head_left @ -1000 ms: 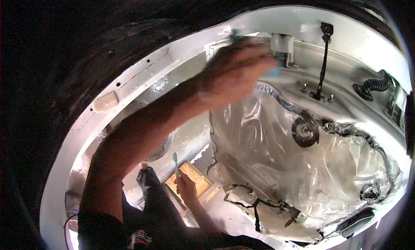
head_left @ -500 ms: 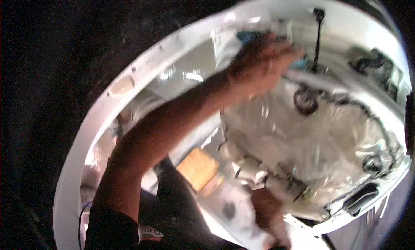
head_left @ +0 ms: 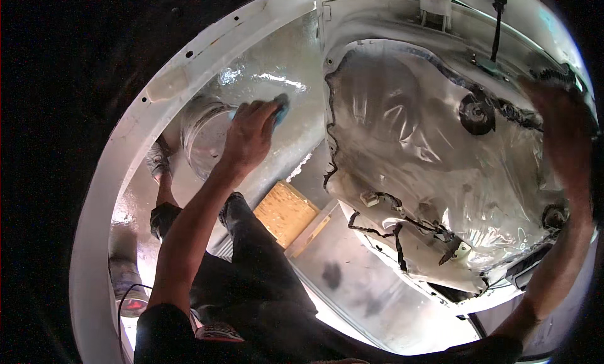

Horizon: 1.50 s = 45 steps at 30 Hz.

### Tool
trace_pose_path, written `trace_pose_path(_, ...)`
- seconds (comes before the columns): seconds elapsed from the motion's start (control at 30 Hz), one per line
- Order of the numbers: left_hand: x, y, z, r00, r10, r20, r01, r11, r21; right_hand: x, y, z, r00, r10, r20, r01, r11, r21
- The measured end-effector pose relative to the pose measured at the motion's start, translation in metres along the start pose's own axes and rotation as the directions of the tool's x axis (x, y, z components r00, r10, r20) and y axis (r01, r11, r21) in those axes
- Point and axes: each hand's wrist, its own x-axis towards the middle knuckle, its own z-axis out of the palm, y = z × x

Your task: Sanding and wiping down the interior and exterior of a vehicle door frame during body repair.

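My left hand [head_left: 251,128], fingers curled round a blue cloth [head_left: 281,112], is over the wet grey floor at centre left, left of the opened vehicle door [head_left: 390,100] with its crinkled plastic sheet [head_left: 409,144]. My right hand [head_left: 553,119] is closed at the door’s upper right, by a black ribbed rubber boot [head_left: 550,75], and appears to grip a pale green toothbrush [head_left: 487,66], whose head is at the metal near a black check strap [head_left: 497,34]. My right fingertips are dark and hard to make out.
The pale curved door opening [head_left: 100,200] frames the view. Below are a bucket [head_left: 201,137], a wooden box [head_left: 283,216], my dark-trousered legs [head_left: 251,257] and a sandalled foot [head_left: 157,159]. Black wiring [head_left: 396,244] runs along the door’s lower part.
My left hand has come down and left from the door’s upper edge with the blue cloth. My right hand has risen from low centre to the upper right with the toothbrush. The view has shifted.
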Motion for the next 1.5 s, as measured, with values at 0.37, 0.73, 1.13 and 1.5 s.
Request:
trace_pose_path(0.37, -0.066, -0.016, -0.038, 0.955, -0.294, 0.024, 0.294, 0.941, -0.169, 0.102, 0.074, 0.059, 0.951, -0.265, 0.159, 0.307, 0.860, -0.407)
trace_pose_path(0.73, -0.158, -0.070, -0.034, 0.843, -0.537, -0.031, 0.510, 0.817, -0.270, 0.256, 0.086, 0.202, 0.836, -0.540, 0.098, 0.548, 0.826, -0.130)
trace_pose_path(1.13, -0.166, -0.089, -0.056, 0.815, -0.576, -0.052, 0.545, 0.795, -0.267, 0.265, -0.043, 0.281, 0.910, -0.387, 0.146, 0.412, 0.882, -0.227)
trace_pose_path(1.5, -0.188, -0.100, -0.063, 0.795, -0.603, -0.069, 0.570, 0.780, -0.257, 0.274, -0.053, 0.305, 0.908, -0.366, 0.204, 0.412, 0.868, -0.276)
